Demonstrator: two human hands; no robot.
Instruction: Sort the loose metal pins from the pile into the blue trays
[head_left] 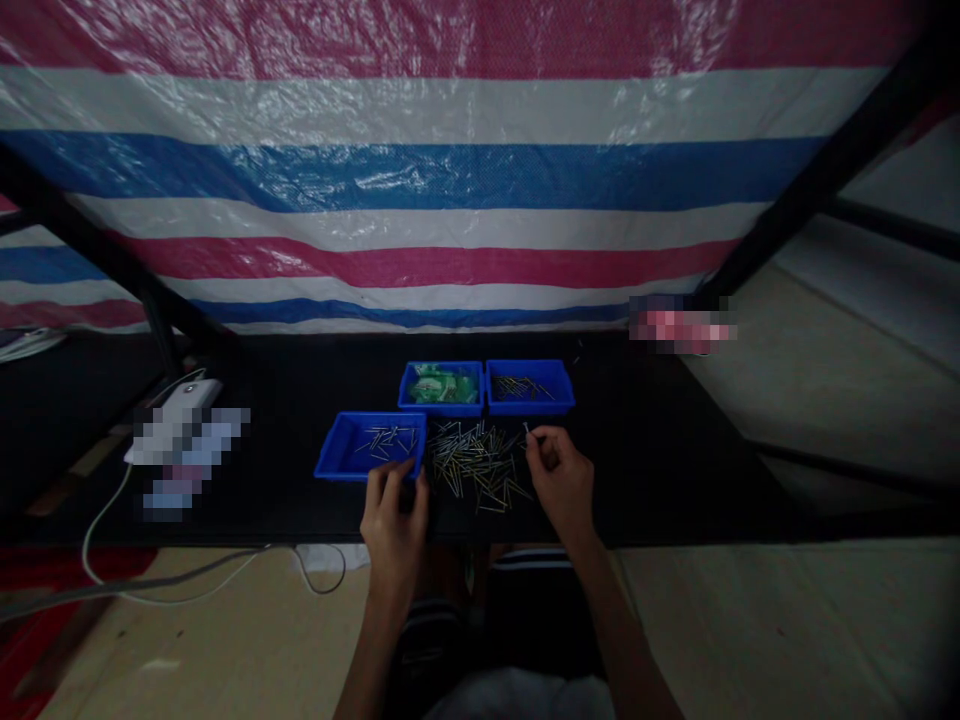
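Note:
A loose pile of screws (pixel 476 460), some silvery and some yellowish, lies on the black table in front of me. At the pile's right edge, my right hand (pixel 561 480) pinches a single screw (pixel 526 429) between thumb and fingertips. My left hand (pixel 394 515) is at the near right corner of the left blue tray (pixel 339 447), fingers apart and bent over its rim. Inside that tray are several silvery screws (pixel 386 438). Whether the left fingertips touch anything inside it, I cannot tell.
Behind the pile stand two more blue trays: one with green-and-white packets (pixel 442 385), the other (pixel 559 382) with yellowish screws. A white power strip (pixel 180 410) with cables sits at the left. Striped sheeting (pixel 450 180) hangs behind the black table (pixel 660 450), between dark frame bars.

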